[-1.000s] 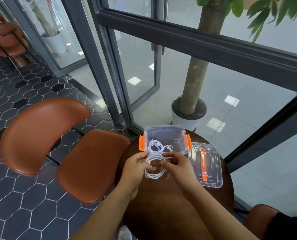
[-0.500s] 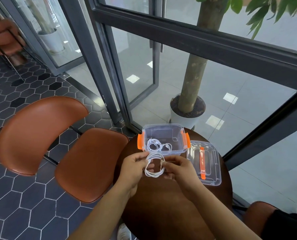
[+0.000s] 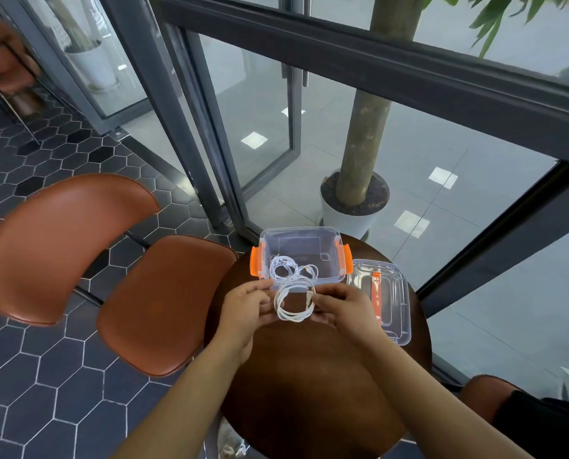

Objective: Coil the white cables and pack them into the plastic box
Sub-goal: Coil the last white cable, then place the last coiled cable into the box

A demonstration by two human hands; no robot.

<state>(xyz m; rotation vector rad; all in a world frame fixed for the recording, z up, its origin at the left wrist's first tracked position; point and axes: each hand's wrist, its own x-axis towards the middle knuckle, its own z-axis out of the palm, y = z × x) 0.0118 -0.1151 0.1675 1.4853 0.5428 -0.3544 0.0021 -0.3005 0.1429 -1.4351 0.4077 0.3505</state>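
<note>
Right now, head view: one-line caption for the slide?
Left hand and right hand hold a coiled white cable before the open plastic box; another cable lies inside.

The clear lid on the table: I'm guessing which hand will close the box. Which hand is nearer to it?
Right. The right hand pinches the coiled cable just beside the lid, at its left edge. The left hand grips the coil's opposite side, farther from the lid.

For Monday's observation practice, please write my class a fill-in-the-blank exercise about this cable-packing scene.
The left hand and right hand hold a coiled ____ cable.
A second cable lies ____ the plastic box.
The box's latches are ____.
The lid rests on the table, on the box's ____ side as the person sees it.
Missing words: white; inside; orange; right.
</note>
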